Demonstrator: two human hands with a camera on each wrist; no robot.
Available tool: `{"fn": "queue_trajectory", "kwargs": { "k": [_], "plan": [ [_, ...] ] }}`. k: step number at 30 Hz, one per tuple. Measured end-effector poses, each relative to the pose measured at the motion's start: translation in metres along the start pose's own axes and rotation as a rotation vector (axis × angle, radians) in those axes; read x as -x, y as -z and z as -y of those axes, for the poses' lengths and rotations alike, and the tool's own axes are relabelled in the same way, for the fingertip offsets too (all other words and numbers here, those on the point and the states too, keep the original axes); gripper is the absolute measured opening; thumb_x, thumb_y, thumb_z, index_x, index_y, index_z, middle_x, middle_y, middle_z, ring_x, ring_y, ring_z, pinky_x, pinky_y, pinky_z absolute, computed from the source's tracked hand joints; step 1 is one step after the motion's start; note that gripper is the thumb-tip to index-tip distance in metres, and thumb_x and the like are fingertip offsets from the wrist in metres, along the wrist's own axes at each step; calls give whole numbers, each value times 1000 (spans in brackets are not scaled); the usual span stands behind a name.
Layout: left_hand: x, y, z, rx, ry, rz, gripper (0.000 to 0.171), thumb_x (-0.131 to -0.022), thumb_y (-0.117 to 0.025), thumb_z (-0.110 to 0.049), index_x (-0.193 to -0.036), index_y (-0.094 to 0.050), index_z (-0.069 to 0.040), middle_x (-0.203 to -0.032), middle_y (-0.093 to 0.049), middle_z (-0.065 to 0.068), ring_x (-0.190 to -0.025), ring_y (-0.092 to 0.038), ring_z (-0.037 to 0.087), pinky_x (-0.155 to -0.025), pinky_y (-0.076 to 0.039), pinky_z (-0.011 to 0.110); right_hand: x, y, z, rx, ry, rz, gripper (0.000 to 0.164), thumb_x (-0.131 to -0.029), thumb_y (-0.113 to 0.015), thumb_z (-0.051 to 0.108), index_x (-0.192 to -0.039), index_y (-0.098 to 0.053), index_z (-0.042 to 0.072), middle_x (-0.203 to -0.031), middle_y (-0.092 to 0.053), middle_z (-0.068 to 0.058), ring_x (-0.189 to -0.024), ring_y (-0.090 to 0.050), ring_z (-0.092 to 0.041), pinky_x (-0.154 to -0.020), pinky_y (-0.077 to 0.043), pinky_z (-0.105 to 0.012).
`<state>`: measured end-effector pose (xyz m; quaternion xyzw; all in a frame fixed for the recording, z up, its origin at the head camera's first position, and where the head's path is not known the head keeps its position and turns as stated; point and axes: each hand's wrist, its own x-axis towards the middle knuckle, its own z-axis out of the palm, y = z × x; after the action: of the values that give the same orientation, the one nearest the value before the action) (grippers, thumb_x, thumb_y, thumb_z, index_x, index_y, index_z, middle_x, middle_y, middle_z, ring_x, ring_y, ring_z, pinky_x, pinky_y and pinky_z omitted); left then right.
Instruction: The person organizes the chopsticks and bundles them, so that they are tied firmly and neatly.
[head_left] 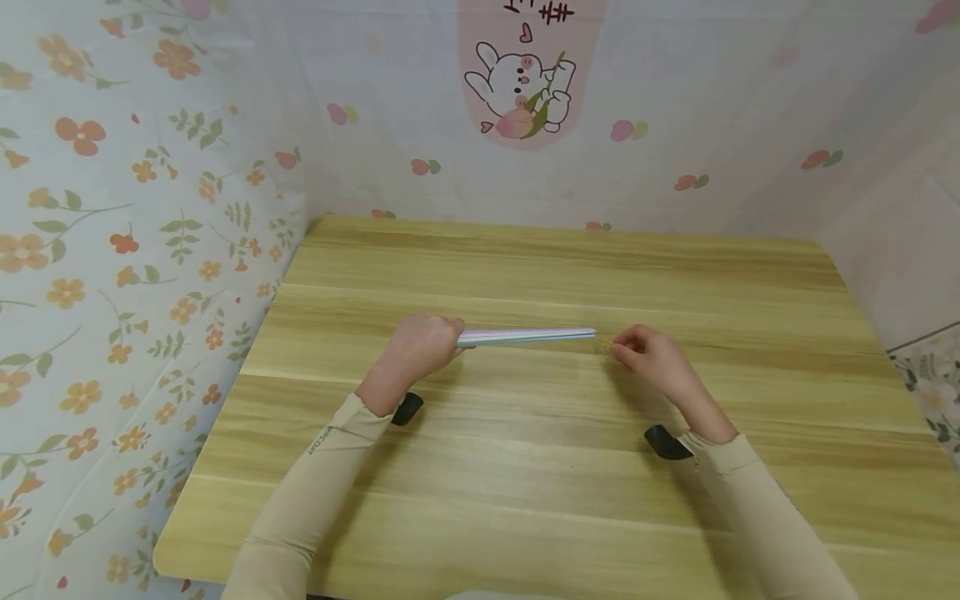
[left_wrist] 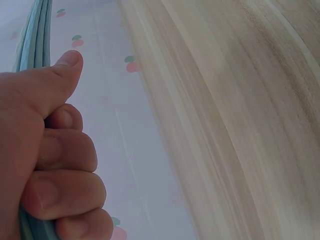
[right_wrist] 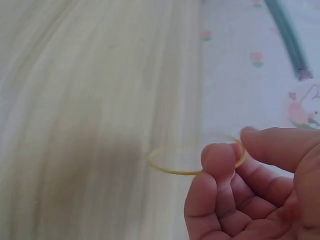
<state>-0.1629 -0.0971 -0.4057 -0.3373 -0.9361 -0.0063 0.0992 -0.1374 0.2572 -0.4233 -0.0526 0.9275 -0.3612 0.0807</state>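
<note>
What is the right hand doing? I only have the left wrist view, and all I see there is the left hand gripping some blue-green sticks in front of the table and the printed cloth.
Observer: The right hand pinches a thin yellow band.
Operator: Is the band around the sticks?
Observer: No, the right wrist view shows no stick passing through it.
Operator: Copy. Which way does their free end point?
Observer: Toward the right hand, as the head view shows.
</note>
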Motion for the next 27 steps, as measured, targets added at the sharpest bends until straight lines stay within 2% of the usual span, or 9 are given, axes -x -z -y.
{"fn": "queue_trajectory", "kwargs": {
  "k": [8,12,20,27],
  "plan": [
    [2,1,-1,-5,0,1,34,-88,-68,-35,-73,-55,-8,-55,-50,0,-46,-36,9,-40,-41,28,4,5,16,-135,-44,26,22,-98,-55,16,-105,-60,-3,-91,-66,-20,-73,-63,-17,-68,-53,-34],
    [2,1,-2,-12,-2,-10,34,-88,-68,-36,-72,-55,-9,-54,-49,-1,-45,-36,9,-39,-41,28,5,5,24,-199,-37,4,24,-99,-53,18,-106,-57,-5,-89,-64,-20,-66,-58,-11,-65,-53,-31],
    [0,2,-4,-6,4,28,33,-89,-67,-37,-74,-56,-10,-54,-48,-2,-47,-35,8,-40,-40,27,5,5,40,-257,7,-95,21,-98,-55,20,-102,-58,0,-72,-62,-6,-53,-51,-12,-54,-48,-25],
    [-2,0,-4,-9,1,27,33,-89,-67,-37,-74,-57,-10,-55,-49,-1,-46,-36,9,-40,-41,28,8,4,53,-300,-1,-106,20,-98,-55,21,-100,-58,2,-73,-63,-11,-53,-52,-13,-53,-48,-25]
  ]
}}
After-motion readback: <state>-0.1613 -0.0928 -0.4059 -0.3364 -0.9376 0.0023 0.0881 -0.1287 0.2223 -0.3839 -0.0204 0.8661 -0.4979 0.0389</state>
